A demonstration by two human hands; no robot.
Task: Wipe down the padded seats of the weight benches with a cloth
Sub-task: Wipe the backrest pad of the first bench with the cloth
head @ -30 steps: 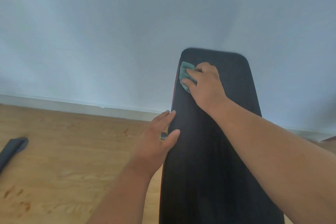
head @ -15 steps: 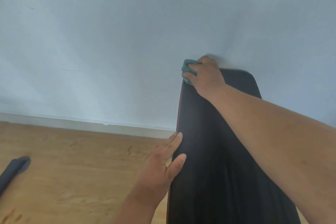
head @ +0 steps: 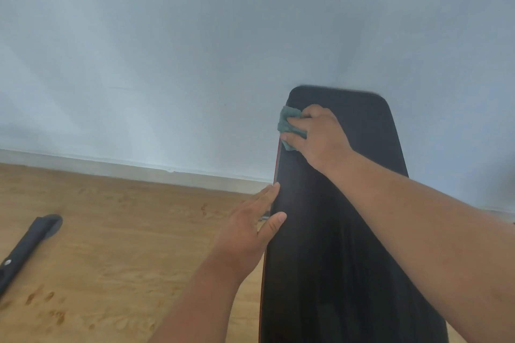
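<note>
A long black padded bench seat [head: 328, 245] with a thin red edge runs from the bottom right up toward the wall. My right hand [head: 320, 136] presses a crumpled green cloth [head: 288, 125] onto the pad near its far left corner; most of the cloth is hidden under my fingers. My left hand [head: 250, 228] grips the pad's left edge lower down, thumb on top and fingers along the side.
A pale blue wall [head: 195, 50] with a white skirting board [head: 125, 167] stands right behind the bench's far end. Wooden floor [head: 111, 259] spreads to the left. A dark bar-like object [head: 30, 242] lies on the floor at the far left.
My right hand and the cloth went up to the pad's top left corner, then came back down a little along the left edge. The left hand kept its hold on the edge.
</note>
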